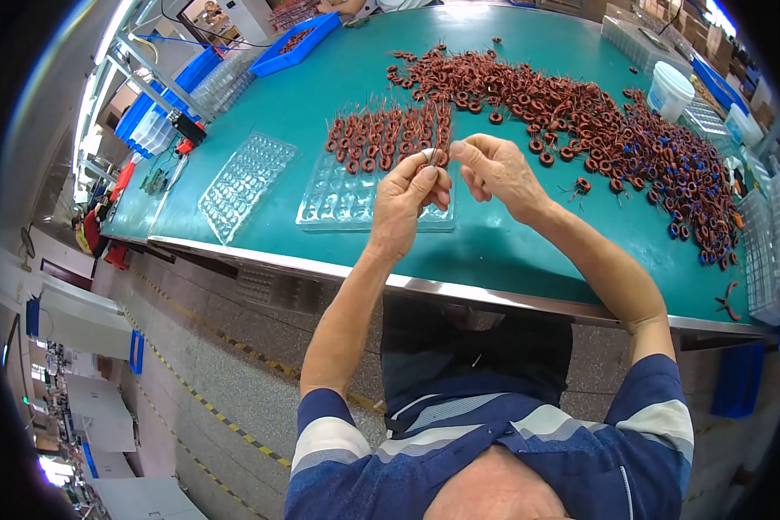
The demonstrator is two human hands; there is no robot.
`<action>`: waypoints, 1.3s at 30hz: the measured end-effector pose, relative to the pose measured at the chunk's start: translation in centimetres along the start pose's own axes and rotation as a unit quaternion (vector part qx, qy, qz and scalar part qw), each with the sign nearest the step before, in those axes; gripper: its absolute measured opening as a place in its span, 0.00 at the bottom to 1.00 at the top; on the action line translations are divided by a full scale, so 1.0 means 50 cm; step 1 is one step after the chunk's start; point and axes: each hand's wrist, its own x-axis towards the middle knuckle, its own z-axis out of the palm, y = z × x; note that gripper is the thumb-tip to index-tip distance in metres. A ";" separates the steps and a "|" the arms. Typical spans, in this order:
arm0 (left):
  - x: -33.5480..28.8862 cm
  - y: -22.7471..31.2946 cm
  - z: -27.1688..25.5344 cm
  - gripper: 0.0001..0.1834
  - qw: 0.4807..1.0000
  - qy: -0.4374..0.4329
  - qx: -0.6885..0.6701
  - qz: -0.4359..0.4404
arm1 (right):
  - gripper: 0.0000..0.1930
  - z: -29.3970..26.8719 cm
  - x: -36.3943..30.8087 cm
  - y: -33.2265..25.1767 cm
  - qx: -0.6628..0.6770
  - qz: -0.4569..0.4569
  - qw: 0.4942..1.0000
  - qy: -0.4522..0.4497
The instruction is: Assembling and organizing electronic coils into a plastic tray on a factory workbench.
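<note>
in the head view, the left hand has its fingers pinched on a small piece, mostly hidden, its long axis unclear, above the right part of the clear tray on the bench. the right hand is just right of it, fingers loosely curled, any grip impossible to tell; red coils fill the tray's far rows.

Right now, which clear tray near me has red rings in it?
The right tray, by your left hand: red rings fill its far rows; the left tray shows none.
</note>
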 end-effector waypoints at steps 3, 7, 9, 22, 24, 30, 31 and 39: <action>0.000 0.000 0.006 0.14 1.000 0.011 -0.012 -0.004 | 0.19 -0.001 -0.003 0.002 0.038 -0.015 0.999 -0.012; -0.003 -0.013 0.001 0.12 1.000 0.027 -0.015 0.005 | 0.19 0.000 0.000 0.014 0.041 -0.036 0.998 -0.043; -0.005 -0.022 -0.011 0.11 0.999 0.039 -0.010 0.006 | 0.19 0.004 -0.001 0.016 0.028 -0.056 0.998 -0.029; -0.025 -0.027 -0.013 0.11 0.997 0.054 0.059 -0.021 | 0.13 0.022 0.010 0.038 0.044 -0.020 0.999 0.001; -0.030 -0.019 -0.015 0.11 0.997 0.062 0.037 -0.037 | 0.14 0.025 0.003 0.034 0.005 -0.018 0.999 0.031; -0.055 -0.032 -0.064 0.20 0.997 0.056 0.042 -0.035 | 0.15 0.071 0.004 0.021 -0.116 -0.071 0.990 0.025; -0.063 -0.034 -0.074 0.18 0.996 0.057 0.064 -0.023 | 0.14 0.089 0.010 0.022 -0.117 -0.065 0.991 0.011; -0.087 -0.044 -0.125 0.11 0.994 0.093 0.058 0.015 | 0.10 0.154 0.066 0.054 -0.077 -0.013 0.995 -0.061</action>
